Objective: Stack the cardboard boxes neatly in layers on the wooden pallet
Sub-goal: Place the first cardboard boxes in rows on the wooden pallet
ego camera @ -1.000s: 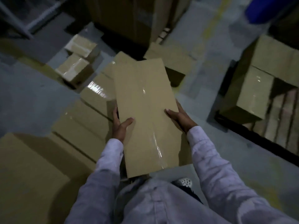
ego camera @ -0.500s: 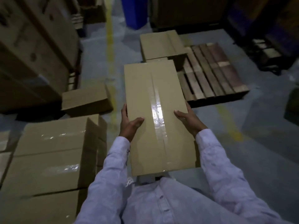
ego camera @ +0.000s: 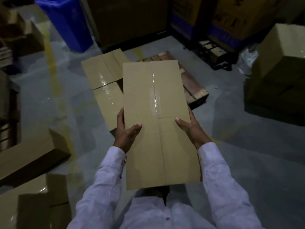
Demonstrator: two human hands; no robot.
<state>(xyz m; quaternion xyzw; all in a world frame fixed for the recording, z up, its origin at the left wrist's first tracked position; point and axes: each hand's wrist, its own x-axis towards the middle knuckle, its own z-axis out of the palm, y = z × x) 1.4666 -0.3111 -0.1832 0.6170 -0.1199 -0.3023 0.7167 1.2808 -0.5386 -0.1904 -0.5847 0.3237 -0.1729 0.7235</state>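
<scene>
I carry a long taped cardboard box (ego camera: 156,116) in front of my chest, lengthwise away from me. My left hand (ego camera: 126,130) grips its left edge with the thumb on top. My right hand (ego camera: 191,128) grips the right edge the same way. Ahead on the floor lies the wooden pallet (ego camera: 192,85), mostly hidden behind the held box. Two taped boxes (ego camera: 103,80) lie end to end on the pallet's left part, the nearer one (ego camera: 109,104) partly covered by the box I hold.
A blue bin (ego camera: 66,22) stands at the back left. Large cartons (ego camera: 132,19) line the back, and a big box (ego camera: 280,66) stands at the right. Loose boxes (ego camera: 31,156) lie at the left and lower left (ego camera: 33,205). A yellow floor line (ego camera: 54,83) runs past them.
My view has swung right and closer to the pallet with the box still held in both hands. The box pile on the left has slid toward the frame's edge.
</scene>
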